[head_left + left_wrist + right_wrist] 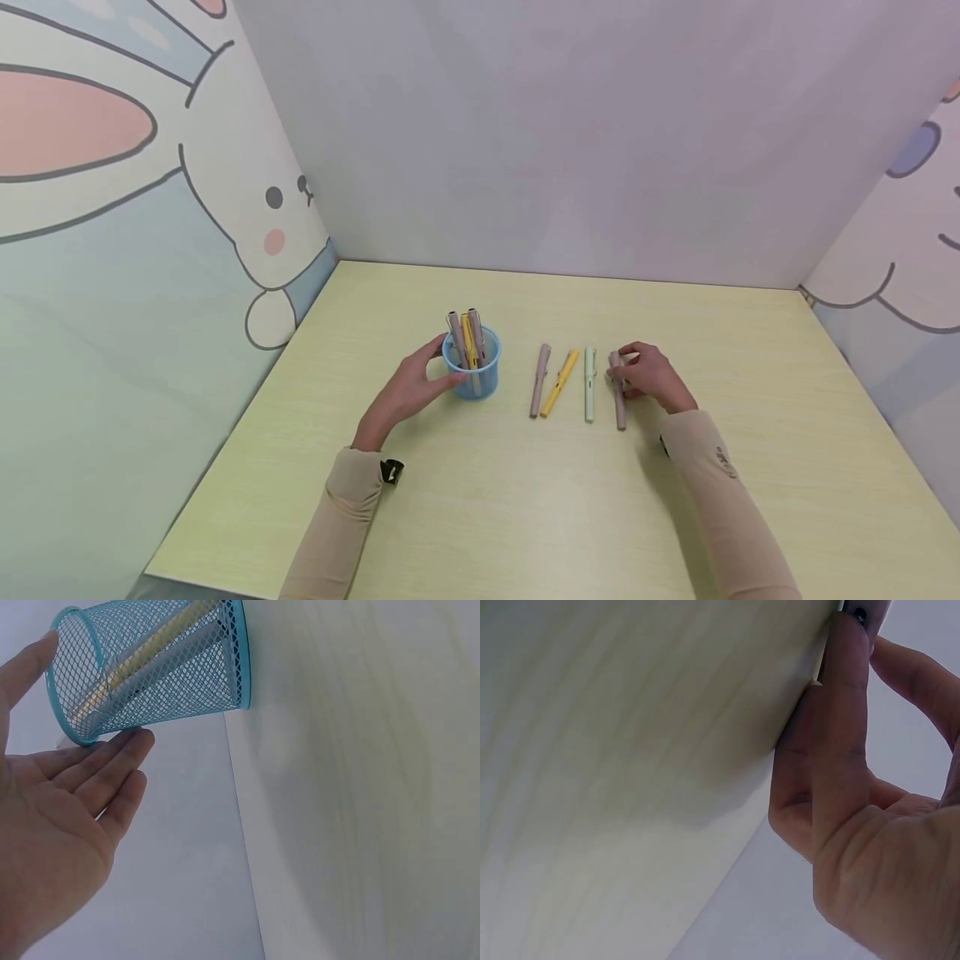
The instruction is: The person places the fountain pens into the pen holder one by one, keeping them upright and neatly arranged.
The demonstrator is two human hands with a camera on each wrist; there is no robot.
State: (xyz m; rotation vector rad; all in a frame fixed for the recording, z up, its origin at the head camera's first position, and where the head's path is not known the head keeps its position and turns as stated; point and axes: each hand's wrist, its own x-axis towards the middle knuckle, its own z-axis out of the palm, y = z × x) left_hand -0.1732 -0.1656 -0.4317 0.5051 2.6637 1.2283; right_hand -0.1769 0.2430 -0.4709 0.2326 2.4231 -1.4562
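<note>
My left hand holds a blue mesh pen holder, its thumb at the near side of the rim and its fingers along the far side. Two mauve pens and a yellow pen stand tilted inside the holder. In the left wrist view, the pens show through the mesh. At the right end of a row of pens, my right hand pinches a mauve pen near its upper end. In the right wrist view, only a bit of that pen shows past the fingertips.
Between the holder and my right hand lie a mauve pen, a slanted yellow pen and a pale green pen. They rest on a light wooden table. A plain back wall and cartoon-printed side walls border it.
</note>
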